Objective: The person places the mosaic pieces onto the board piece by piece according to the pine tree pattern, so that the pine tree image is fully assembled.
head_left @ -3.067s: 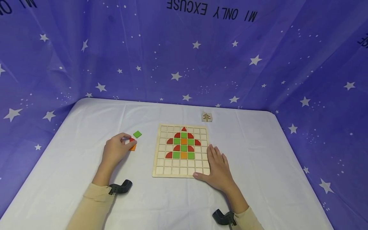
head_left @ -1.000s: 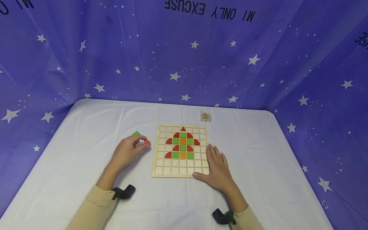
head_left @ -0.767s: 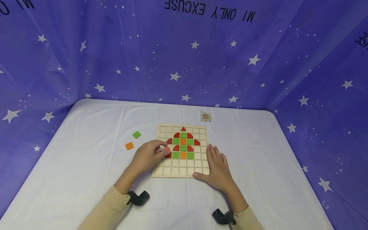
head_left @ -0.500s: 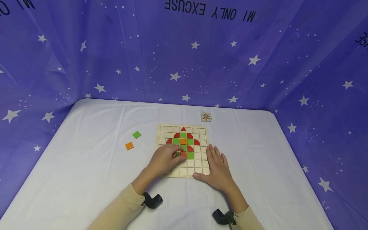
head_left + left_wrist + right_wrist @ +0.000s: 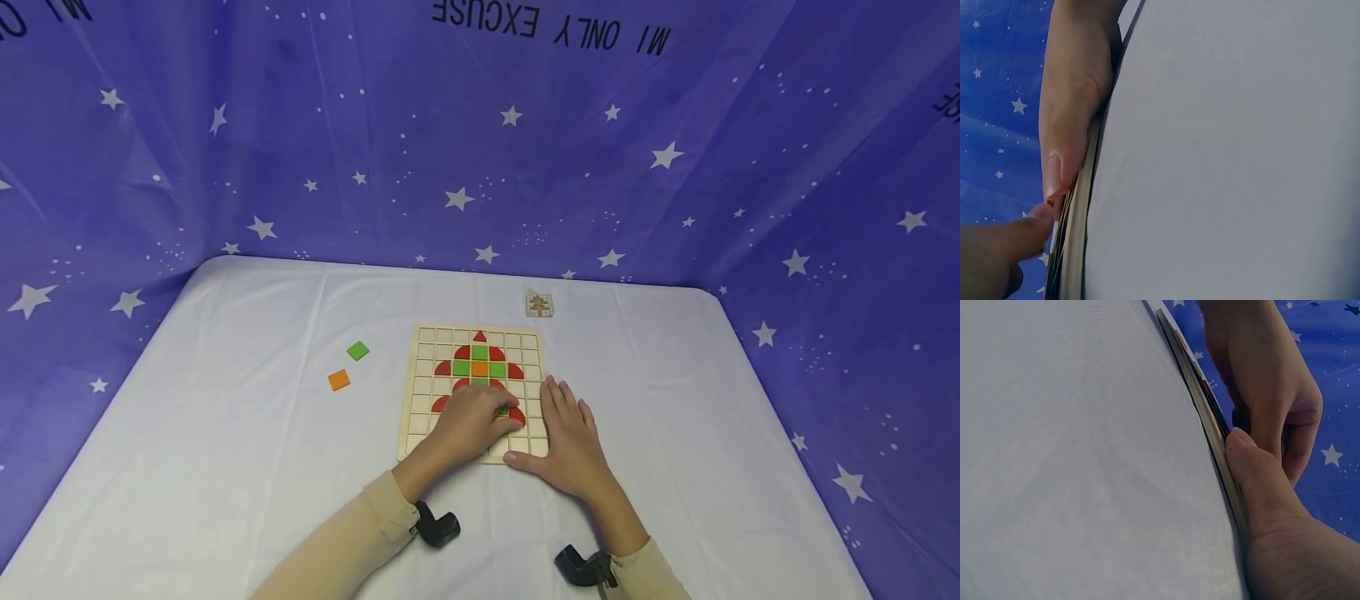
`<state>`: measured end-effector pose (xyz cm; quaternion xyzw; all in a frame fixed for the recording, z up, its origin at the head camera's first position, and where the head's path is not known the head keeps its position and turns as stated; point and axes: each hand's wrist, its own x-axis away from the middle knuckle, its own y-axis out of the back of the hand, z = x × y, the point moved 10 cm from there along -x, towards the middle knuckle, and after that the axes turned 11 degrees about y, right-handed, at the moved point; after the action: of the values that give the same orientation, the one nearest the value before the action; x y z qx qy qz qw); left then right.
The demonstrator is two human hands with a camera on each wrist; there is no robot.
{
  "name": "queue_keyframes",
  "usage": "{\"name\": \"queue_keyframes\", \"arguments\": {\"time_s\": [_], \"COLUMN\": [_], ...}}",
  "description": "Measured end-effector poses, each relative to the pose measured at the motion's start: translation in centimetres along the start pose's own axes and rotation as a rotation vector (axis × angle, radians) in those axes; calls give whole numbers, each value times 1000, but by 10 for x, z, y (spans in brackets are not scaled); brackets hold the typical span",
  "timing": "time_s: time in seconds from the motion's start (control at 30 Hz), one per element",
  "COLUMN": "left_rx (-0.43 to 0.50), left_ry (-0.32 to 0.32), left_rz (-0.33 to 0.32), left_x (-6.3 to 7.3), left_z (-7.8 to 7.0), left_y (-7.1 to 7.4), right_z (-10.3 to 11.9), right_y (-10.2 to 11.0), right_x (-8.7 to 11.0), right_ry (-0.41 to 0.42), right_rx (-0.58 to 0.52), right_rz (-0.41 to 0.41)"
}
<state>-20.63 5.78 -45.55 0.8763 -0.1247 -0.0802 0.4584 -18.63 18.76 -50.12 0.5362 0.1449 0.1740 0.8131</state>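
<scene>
My left hand (image 5: 468, 425) reaches over the wooden grid board (image 5: 407, 417) and pinches a red quarter-circle tile (image 5: 517, 416) between thumb and fingertips. The tile is close over a cell right of the lower green tile, and a little red shows at the fingertips in the left wrist view. Red, green and orange tiles form a tree on the board; my left hand hides part of its lower rows. My right hand (image 5: 573, 442) rests along the board's right edge, fingers straight, its thumb (image 5: 1254, 465) on the near edge.
Left of the board lie a loose green square tile (image 5: 357, 351) and an orange square tile (image 5: 339, 380). A small tree-pattern card (image 5: 539, 304) lies behind the board on the white tablecloth (image 5: 675, 400). A purple starry curtain (image 5: 405, 150) hangs around the table.
My left hand has picked up the red tile beside the orange one and carried it rightward across the board to the tree's lower right. My right hand has stayed at the board's edge.
</scene>
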Motion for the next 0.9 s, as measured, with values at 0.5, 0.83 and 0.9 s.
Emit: {"name": "queue_keyframes", "arguments": {"time_s": [0.5,0.83,0.9], "left_rx": [-17,6,8], "left_ry": [66,99,107], "left_rz": [-151,-185,-186], "left_x": [-2,-3,-3], "left_z": [2,4,4], "left_y": [-1,0,0], "right_z": [0,2,1], "right_y": [0,3,2], "right_x": [0,0,0], "right_ry": [10,20,13], "right_rx": [7,4,5], "right_rz": [-6,-24,-16]}}
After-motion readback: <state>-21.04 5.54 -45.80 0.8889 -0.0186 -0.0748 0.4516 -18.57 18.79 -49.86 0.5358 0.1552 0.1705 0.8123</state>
